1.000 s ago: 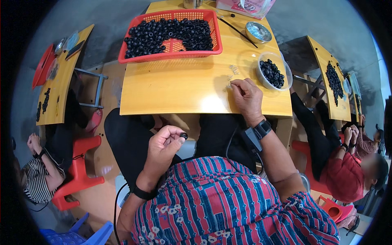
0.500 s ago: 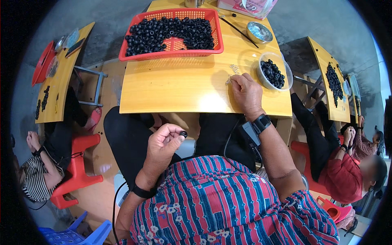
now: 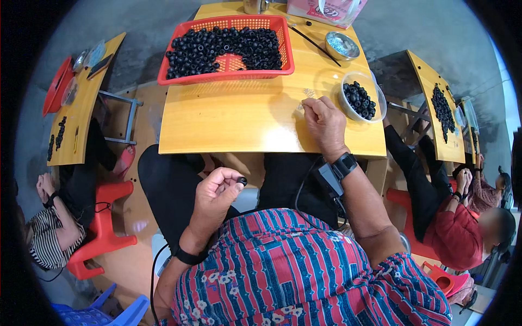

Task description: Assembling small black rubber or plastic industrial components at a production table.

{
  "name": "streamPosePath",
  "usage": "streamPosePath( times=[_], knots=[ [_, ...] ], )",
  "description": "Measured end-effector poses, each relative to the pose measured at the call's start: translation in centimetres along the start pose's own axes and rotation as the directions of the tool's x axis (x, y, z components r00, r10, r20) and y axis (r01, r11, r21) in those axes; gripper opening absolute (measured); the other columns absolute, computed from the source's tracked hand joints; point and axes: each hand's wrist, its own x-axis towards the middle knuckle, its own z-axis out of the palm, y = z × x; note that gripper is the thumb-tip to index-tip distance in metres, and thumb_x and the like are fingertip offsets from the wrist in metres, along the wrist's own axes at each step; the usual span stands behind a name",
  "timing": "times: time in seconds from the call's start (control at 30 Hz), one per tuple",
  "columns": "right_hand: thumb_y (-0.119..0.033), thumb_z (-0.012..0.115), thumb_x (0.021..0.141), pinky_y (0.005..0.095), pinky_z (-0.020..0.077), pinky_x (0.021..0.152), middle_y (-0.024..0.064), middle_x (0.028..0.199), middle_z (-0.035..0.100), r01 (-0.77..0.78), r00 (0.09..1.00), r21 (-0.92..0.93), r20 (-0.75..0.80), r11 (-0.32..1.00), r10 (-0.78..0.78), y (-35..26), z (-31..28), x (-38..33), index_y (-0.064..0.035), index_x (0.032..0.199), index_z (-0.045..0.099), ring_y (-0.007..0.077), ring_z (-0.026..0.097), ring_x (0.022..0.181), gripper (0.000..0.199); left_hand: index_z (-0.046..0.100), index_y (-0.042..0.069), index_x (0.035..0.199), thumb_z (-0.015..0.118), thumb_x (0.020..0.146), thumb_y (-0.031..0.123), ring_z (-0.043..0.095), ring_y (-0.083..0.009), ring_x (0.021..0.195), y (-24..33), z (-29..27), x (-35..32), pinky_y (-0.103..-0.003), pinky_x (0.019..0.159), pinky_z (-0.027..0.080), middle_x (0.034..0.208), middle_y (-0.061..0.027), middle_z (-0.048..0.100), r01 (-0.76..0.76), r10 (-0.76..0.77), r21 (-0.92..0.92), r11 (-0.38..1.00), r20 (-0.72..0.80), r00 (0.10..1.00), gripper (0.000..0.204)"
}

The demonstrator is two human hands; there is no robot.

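Over my lap, my left hand [image 3: 215,190] pinches a small black ring-shaped piece [image 3: 242,180] between thumb and fingertips. My right hand [image 3: 326,124] rests at the tabletop with its fingers pressed together, beside a small scatter of tiny clear bits [image 3: 308,93]. Whatever those fingertips may hold is too small to make out. Just right of that hand stands a clear plastic tub [image 3: 380,106] with black ring pieces in it. At the back left of the table, a red plastic basket [image 3: 228,80] contains many more of the same pieces.
A metal bowl [image 3: 352,53] of small bluish-clear bits stands behind the tub, near a thin black stick [image 3: 315,46]. A pink-and-white package [image 3: 348,22] and a metal cup [image 3: 253,6] are at the table's far edge. People sit at tables on both sides, one on a red stool [image 3: 109,217].
The view has shifted slightly. Both hands keep nearly the same pose, the left still on its black ring piece and the right still at the tiny bits.
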Motion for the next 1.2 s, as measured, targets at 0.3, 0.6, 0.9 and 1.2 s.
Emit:
streamPosePath(
  times=[0.3, 0.6, 0.9, 1.2],
  knots=[
    [-0.009, 0.064, 0.078, 0.0360, 0.0501, 0.060, 0.0097, 0.077, 0.061, -0.038, 0.999, 0.056, 0.012, 0.998, 0.037, -0.5, -0.2, 0.3, -0.0085, 0.083, 0.066, 0.0296, 0.062, 0.067, 0.005, 0.059, 0.001, 0.096, 0.060, 0.088, 0.008, 0.045, -0.0012, 0.067, 0.1, 0.0, 0.0, -0.017, 0.062, 0.039, 0.077, 0.0047, 0.053, 0.001, 0.000, 0.040, 0.999, -0.015, 1.000, 0.011],
    [-0.009, 0.064, 0.077, 0.0365, 0.0494, 0.060, 0.0106, 0.076, 0.061, -0.107, 0.994, 0.083, 0.019, 0.991, 0.105, 0.1, 0.0, 0.5, -0.0072, 0.081, 0.066, 0.0304, 0.061, 0.067, 0.005, 0.059, 0.001, 0.097, 0.060, 0.088, 0.008, 0.046, -0.0009, 0.068, -0.2, -0.2, 0.0, -0.016, 0.063, 0.040, 0.079, 0.0043, 0.054, 0.005, -0.005, 0.021, 1.000, -0.009, 1.000, 0.011],
    [-0.008, 0.065, 0.077, 0.0345, 0.0486, 0.059, 0.0115, 0.072, 0.061, -0.166, 0.986, 0.187, 0.021, 0.968, 0.165, -0.3, 0.5, 0.2, -0.0058, 0.079, 0.067, 0.0284, 0.061, 0.066, 0.004, 0.058, 0.002, 0.099, 0.057, 0.088, 0.005, 0.049, -0.0037, 0.069, -0.4, -0.3, -0.2, -0.019, 0.065, 0.042, 0.079, 0.0022, 0.054, 0.019, -0.019, 0.002, 1.000, -0.009, 1.000, 0.011],
    [-0.008, 0.065, 0.077, 0.0319, 0.0482, 0.060, 0.0111, 0.071, 0.061, -0.211, 0.977, 0.252, 0.020, 0.944, 0.213, 0.5, 1.5, 0.2, -0.0028, 0.079, 0.067, 0.0250, 0.060, 0.064, 0.006, 0.059, 0.001, 0.098, 0.060, 0.089, 0.008, 0.046, -0.0008, 0.068, -0.3, -0.3, 0.3, -0.016, 0.062, 0.040, 0.078, 0.0047, 0.053, -0.005, 0.005, 0.022, 1.000, -0.004, 1.000, 0.011]
  ],
)
